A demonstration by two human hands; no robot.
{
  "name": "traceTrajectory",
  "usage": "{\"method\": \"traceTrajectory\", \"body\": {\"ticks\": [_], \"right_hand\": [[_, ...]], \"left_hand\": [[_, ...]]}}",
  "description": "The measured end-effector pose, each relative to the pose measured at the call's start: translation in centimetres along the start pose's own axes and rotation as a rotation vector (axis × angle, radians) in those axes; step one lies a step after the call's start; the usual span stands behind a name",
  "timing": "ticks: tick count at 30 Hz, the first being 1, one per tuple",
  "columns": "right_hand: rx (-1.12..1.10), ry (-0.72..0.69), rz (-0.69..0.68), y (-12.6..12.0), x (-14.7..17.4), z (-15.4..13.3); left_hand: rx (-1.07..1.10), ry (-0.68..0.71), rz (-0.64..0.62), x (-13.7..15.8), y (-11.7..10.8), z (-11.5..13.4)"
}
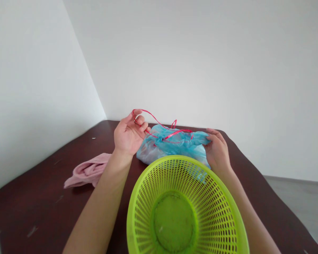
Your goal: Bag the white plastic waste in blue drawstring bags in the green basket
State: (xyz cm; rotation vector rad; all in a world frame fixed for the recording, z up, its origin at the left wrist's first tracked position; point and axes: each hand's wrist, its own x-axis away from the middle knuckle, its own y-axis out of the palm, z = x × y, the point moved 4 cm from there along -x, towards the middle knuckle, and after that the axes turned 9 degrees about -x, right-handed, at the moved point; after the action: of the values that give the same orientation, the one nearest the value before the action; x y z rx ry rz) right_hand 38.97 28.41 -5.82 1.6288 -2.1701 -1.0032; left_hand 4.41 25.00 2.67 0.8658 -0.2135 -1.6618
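Observation:
A blue translucent plastic bag [172, 146] lies on the table behind the basket, with a red string [178, 132] looped over it. My left hand [129, 134] is raised palm up at the bag's left, its curled fingers closed on the string. At the right, my right hand [217, 146] pinches a gathered end of the bag between thumb and fingers. What the bag contains cannot be made out. Between my forearms stands a green perforated plastic basket [175, 218], its open top tilted toward me; neither hand touches it.
A folded pink cloth [88, 170] rests on the dark red-brown table [42, 197], left of my left forearm. White walls [188, 63] rise behind and to the left. Past the table's right edge, pale floor [296, 194] shows.

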Motion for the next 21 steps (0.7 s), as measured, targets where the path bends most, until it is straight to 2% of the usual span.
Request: {"method": "traceTrajectory", "body": {"ticks": [4,8,11,14,17,19,21], "right_hand": [[0.144,0.095,-0.173,1.3,1.3,-0.5],[0.384,0.198,-0.327,2.3,2.7,-0.3],[0.403,0.181,-0.283,2.5,3.1,-0.3],[0.267,0.087,-0.176,2.6,3.2,-1.1],[0.191,0.090,-0.162,3.0,3.8,-2.0],[0.206,0.120,-0.181,3.3,4.3,-2.6],[0.250,0.139,-0.225,3.7,4.9,-3.1]], "left_hand": [[-0.144,-0.024,-0.124,0.5,1.0,0.2],[-0.254,-0.008,-0.156,1.1,1.8,0.9],[-0.376,0.024,-0.144,1.0,1.2,1.4],[-0.654,0.071,-0.081,0.3,-0.7,1.5],[-1.033,0.230,0.131,0.0,-2.2,2.2],[-1.172,0.379,0.241,0.7,-1.7,2.9],[-1.218,0.502,0.182,1.7,0.1,3.4]]}}
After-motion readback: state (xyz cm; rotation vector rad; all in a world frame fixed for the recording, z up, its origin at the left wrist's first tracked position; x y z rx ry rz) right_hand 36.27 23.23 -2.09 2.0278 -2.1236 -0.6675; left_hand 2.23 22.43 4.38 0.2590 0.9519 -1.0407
